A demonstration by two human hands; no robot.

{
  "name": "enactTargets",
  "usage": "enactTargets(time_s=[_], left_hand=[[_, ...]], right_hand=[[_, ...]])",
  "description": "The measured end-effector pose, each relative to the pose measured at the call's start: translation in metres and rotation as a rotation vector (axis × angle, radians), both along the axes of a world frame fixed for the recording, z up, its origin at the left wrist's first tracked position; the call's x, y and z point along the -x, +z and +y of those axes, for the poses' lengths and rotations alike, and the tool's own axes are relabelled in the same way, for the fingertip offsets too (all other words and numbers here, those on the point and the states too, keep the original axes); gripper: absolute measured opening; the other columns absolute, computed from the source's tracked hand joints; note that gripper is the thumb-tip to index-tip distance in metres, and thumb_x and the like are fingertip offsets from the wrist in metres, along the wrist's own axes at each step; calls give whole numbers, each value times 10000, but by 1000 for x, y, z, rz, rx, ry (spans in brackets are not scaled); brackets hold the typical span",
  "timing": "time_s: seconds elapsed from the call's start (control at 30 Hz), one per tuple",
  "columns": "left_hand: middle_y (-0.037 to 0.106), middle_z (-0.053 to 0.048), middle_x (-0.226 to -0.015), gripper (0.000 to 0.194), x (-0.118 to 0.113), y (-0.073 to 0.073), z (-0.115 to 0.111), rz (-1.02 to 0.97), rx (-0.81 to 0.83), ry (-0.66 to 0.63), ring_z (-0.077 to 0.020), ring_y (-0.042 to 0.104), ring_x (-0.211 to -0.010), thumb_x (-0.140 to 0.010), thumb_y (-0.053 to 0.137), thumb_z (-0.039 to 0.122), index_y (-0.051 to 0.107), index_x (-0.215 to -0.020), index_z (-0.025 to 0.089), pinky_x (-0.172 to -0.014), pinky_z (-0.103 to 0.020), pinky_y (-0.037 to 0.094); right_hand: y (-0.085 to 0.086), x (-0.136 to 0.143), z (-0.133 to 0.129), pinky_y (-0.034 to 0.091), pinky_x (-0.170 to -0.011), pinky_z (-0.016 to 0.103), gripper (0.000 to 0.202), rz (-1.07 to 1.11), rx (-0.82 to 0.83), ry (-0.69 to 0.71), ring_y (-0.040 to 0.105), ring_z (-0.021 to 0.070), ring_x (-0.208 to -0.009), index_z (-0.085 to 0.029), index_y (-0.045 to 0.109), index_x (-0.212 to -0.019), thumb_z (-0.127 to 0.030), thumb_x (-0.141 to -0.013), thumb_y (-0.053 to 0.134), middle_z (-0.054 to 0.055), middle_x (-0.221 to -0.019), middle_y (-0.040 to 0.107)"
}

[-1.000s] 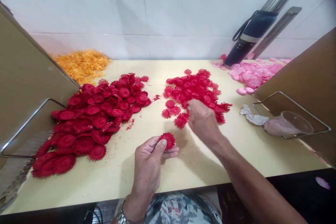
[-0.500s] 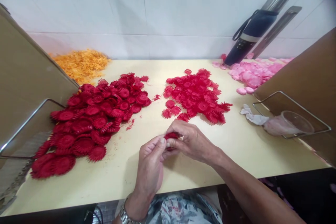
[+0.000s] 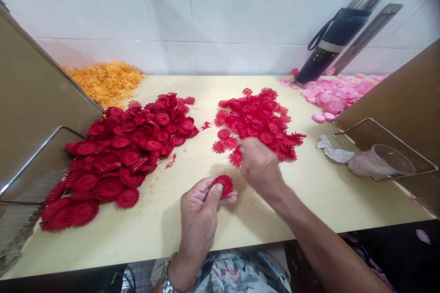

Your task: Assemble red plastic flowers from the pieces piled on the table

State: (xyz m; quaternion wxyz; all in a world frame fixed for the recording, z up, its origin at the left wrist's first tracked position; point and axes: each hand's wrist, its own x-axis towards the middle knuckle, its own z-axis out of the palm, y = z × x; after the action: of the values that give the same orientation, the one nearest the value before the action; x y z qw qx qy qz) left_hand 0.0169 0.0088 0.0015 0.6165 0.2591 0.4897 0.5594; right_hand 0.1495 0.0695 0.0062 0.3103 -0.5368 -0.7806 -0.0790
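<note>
Low in the middle, my left hand (image 3: 201, 213) pinches a dark red fringed flower disc (image 3: 223, 186) between thumb and fingers, its face turned up. My right hand (image 3: 260, 162) is apart from it, up and to the right, at the front edge of the brighter red flower pile (image 3: 259, 121). One red flower piece (image 3: 236, 157) shows right beside its curled fingertips; whether they grip it is hidden. On the left lies a large heap of dark red flower discs (image 3: 110, 162).
Orange petals (image 3: 110, 81) lie at the back left, pink petals (image 3: 338, 94) at the back right. A dark blue bottle (image 3: 333, 39) leans on the wall. A plastic cup (image 3: 385, 161) sits in a wire holder at right. Cardboard panels (image 3: 41, 82) stand at both sides.
My right hand has left the flower disc and moved up and right to the brighter red pile. My left hand still holds the disc, which now shows more fully.
</note>
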Motion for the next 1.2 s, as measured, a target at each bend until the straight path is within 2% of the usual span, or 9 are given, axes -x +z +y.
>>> enactTargets(time_s=[0.13,0.23,0.33,0.43,0.53,0.7,0.87,1.03,1.2], left_hand=[[700,-41,-657,140,3,3,0,-68,54,-20,-186,679,-598,-684,690,213,668,-772,106,-616,-276,558],[700,-36,-707,137,4,5,2,-132,69,-24,-196,685,-649,-685,695,214,671,-773,113,-662,-293,555],[701,-42,-756,140,5,6,3,-201,40,-58,-166,670,-663,-717,672,224,682,-807,117,-659,-269,543],[699,-59,-758,164,6,5,4,-247,-19,-134,-132,637,-659,-765,621,230,689,-851,108,-650,-242,525],[702,-61,-748,161,5,4,3,-211,-32,-154,-141,634,-680,-741,646,209,694,-861,112,-662,-248,521],[702,-52,-706,145,4,3,2,-88,12,-87,-147,636,-625,-673,709,218,701,-767,107,-607,-252,532],[691,-36,-620,142,1,3,4,-59,42,-59,-151,633,-538,-649,714,226,690,-725,108,-538,-257,532],[679,-44,-560,154,5,4,3,0,95,-55,-162,641,-498,-647,705,236,662,-691,95,-511,-247,530],[702,-68,-646,163,10,7,5,-54,143,-55,-185,678,-591,-646,697,201,638,-743,83,-604,-256,541]], right_hand=[[20,-29,32,434,-721,340,341,-138,22,-159,527,236,-877,-110,606,-917,61,-725,382,133,-940,598],[30,-32,28,410,-844,413,292,-90,94,-75,491,273,-1022,-119,579,-1074,-76,-811,459,147,-1091,565],[27,-16,4,462,-739,313,273,120,345,248,548,198,-887,-149,562,-1079,-253,-826,564,98,-990,585],[17,3,-16,427,-601,235,131,244,453,465,527,136,-694,-157,566,-854,-210,-761,643,23,-766,568],[10,9,-19,383,-556,213,91,333,430,508,494,110,-612,-159,536,-723,-126,-773,605,-9,-659,537],[14,5,-17,403,-564,202,128,395,480,552,530,103,-606,-148,575,-748,-77,-823,500,10,-666,591],[10,9,-24,391,-527,223,223,267,372,450,512,118,-565,-160,561,-718,-83,-853,402,21,-635,572],[4,-2,5,375,-488,244,283,62,43,85,490,148,-563,-120,582,-765,24,-792,340,60,-630,552],[19,-31,40,420,-790,401,372,-186,62,-92,499,286,-1000,-105,596,-1044,28,-747,417,167,-1090,576]])
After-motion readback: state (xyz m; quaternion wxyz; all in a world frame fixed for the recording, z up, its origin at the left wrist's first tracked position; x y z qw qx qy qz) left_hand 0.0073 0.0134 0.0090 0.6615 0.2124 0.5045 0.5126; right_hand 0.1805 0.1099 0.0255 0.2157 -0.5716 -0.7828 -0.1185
